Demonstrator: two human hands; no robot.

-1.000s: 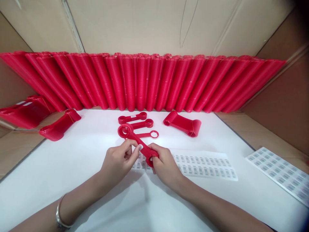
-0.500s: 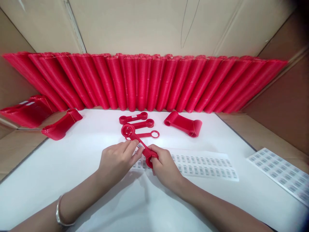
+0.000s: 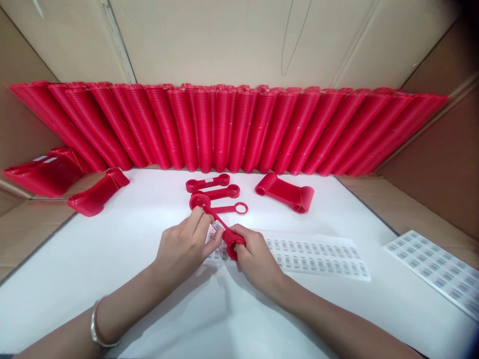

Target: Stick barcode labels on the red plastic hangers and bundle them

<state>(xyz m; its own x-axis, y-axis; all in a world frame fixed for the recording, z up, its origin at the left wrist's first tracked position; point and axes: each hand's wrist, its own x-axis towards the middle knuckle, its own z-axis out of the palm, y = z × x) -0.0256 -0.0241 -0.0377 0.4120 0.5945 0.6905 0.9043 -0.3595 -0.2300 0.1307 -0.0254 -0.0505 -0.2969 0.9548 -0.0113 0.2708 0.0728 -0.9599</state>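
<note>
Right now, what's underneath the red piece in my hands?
A label sheet and, farther back, a thin red piece. The held piece, left hand and right hand hide parts of them.

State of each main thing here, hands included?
Right hand: closed on held red piece
Left hand: curled beside label
Held red piece: tilted
Label: against that piece, barcode outward
Middle label sheet: flat, partly covered
Right label sheet: flat
Farthest middle red piece: labelled
Red stacks: in a row
Bracelet: on left forearm
</note>
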